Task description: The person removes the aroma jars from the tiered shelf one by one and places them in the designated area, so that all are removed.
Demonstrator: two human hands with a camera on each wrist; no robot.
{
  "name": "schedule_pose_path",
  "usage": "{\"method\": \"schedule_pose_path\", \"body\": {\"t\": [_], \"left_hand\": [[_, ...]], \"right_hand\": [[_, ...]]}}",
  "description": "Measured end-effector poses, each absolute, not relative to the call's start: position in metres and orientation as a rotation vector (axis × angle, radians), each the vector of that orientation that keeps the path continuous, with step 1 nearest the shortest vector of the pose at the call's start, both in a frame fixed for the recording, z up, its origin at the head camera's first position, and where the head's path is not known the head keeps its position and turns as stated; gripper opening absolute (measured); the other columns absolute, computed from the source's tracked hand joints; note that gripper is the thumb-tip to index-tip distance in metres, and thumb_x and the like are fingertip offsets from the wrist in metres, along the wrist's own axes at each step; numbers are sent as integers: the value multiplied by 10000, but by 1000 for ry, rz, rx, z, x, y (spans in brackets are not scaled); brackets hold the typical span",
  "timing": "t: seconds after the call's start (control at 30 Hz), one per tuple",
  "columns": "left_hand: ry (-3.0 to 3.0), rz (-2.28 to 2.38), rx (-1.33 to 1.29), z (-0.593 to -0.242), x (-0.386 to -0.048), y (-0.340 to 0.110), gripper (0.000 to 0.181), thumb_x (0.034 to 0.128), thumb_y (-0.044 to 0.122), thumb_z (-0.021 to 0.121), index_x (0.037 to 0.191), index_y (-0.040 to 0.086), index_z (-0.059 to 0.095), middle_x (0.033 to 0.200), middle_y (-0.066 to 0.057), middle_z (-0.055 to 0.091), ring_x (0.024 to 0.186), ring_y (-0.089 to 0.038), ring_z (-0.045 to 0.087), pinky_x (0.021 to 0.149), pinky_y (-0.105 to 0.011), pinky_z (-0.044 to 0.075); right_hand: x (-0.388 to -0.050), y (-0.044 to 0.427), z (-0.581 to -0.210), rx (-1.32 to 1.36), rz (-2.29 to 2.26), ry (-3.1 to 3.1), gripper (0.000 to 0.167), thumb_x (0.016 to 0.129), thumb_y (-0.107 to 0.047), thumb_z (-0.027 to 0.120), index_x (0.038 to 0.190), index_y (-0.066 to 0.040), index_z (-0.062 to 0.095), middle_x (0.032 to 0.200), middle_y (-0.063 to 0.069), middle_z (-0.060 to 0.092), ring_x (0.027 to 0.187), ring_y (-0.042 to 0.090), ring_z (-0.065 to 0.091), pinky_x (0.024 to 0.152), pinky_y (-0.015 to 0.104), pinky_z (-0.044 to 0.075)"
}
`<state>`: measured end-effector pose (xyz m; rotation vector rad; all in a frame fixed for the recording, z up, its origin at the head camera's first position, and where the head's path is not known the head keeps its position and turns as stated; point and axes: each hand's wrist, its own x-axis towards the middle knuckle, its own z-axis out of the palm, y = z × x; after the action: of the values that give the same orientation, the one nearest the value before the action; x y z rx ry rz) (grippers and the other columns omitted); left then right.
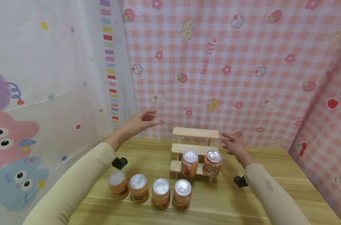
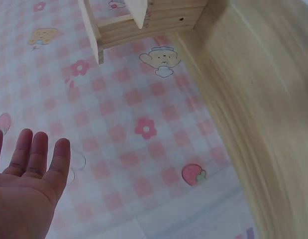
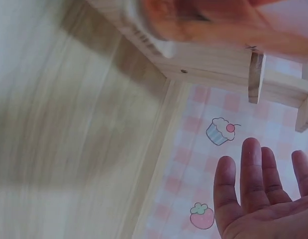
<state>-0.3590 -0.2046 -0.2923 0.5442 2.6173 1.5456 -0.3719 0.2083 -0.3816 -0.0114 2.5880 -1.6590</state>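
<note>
A small three-tier wooden rack [image 1: 195, 132] stands at the back of the table. Two orange cans with silver lids, a left one [image 1: 190, 165] and a right one [image 1: 212, 165], sit side by side on its lowest step. My left hand [image 1: 140, 122] hovers to the left of the rack, fingers relaxed and holding nothing. On the other side, my right hand [image 1: 235, 146] is raised beside the rack's right end, also holding nothing; its fingers are extended in the right wrist view. Part of an orange can [image 3: 223, 25] shows blurred there.
Several more orange cans stand in a row nearer the front, from a leftmost can [image 1: 118, 187] to a rightmost can [image 1: 182, 197]. Behind the wooden table [image 1: 215, 203] hangs a pink checked curtain [image 1: 229, 87], and a white printed curtain [image 1: 61, 103] closes the left side.
</note>
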Motion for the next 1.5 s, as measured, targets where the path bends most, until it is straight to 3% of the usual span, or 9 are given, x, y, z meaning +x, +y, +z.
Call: {"method": "schedule_pose_path", "body": {"t": [0.3, 0.53, 0.77, 0.97, 1.17, 1.5], "left_hand": [[2646, 1326, 545, -307, -398, -163, 682, 939, 410, 681, 1510, 170, 394, 1492, -156, 414, 1340, -321, 420, 1071, -515, 384], [2655, 1288, 569, -324, -417, -150, 669, 954, 346, 671, 1517, 116, 391, 1472, -213, 433, 1348, -384, 410, 1077, -510, 381], [2614, 1277, 515, -337, -424, -143, 662, 941, 397, 680, 1504, 163, 421, 1479, -158, 445, 1339, -333, 428, 1072, -508, 384], [2570, 1320, 504, -348, -428, -139, 622, 941, 325, 697, 1490, 163, 453, 1445, -159, 478, 1306, -340, 461, 1055, -513, 400], [2528, 1363, 474, -357, -436, -142, 596, 933, 294, 708, 1472, 167, 486, 1393, -137, 528, 1271, -332, 498, 1025, -514, 423], [2508, 1319, 511, -366, -436, -142, 592, 974, 305, 650, 1495, 113, 445, 1442, -164, 503, 1261, -329, 526, 1036, -508, 414]], "right_hand": [[-346, 224, -390, -181, -1721, 2598, 620, 1050, -380, 486, 1527, -13, 338, 1470, 289, 419, 1243, 445, 507, 950, 515, 482], [-322, 220, -399, -167, -1819, 2571, 620, 1023, -427, 529, 1507, -59, 404, 1446, 234, 478, 1259, 368, 505, 966, 472, 480], [-306, 217, -408, -271, -1793, 2614, 618, 1008, -373, 585, 1504, -53, 405, 1443, 240, 477, 1286, 366, 493, 991, 477, 471], [-293, 215, -416, -306, -1783, 2616, 639, 977, -295, 651, 1504, -41, 392, 1442, 251, 471, 1278, 376, 501, 1020, 504, 445], [-292, 211, -425, -291, -1853, 2577, 649, 943, -237, 698, 1487, -32, 410, 1409, 236, 504, 1254, 370, 514, 998, 445, 471], [-291, 200, -435, -263, -1830, 2616, 698, 890, -240, 766, 1476, -52, 436, 1353, 198, 558, 1246, 356, 511, 930, 434, 508]]}}
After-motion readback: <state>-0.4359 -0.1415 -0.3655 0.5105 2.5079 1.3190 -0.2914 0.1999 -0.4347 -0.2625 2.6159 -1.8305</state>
